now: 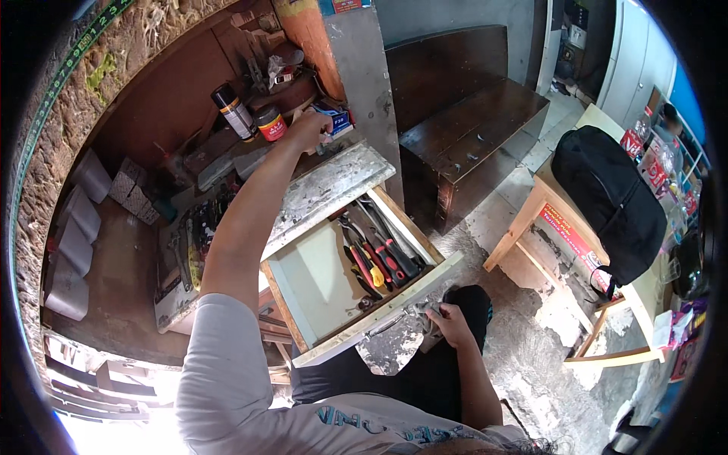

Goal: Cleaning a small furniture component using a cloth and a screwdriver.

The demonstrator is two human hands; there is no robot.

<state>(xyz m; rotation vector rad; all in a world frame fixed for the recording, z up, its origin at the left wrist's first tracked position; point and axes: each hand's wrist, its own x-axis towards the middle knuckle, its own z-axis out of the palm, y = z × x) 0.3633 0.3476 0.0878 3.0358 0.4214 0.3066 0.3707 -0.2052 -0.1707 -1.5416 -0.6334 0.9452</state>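
My left hand (309, 127) reaches to the shelf at the back, beside a red-labelled tub (270, 121), a dark spray can (233, 114) and a blue box (340, 121); its fingers are partly hidden among small items. My right hand (449, 324) is closed at the front of an open wooden drawer (299, 288), on or beside a grey piece I cannot make out, next to the metal handle (383, 326). Pliers and screwdrivers with red, yellow and black handles (379, 262) lie in the drawer. A worn board (326, 212) covers the cabinet top above it.
Tools (193, 243) crowd the cabinet's left side, near white containers (72, 250). A dark wooden bench (462, 136) stands behind. At right, a black backpack (607, 205) rests on a wooden chair (523, 224), near bottles (637, 136) and clutter. My legs (462, 303) are under the drawer.
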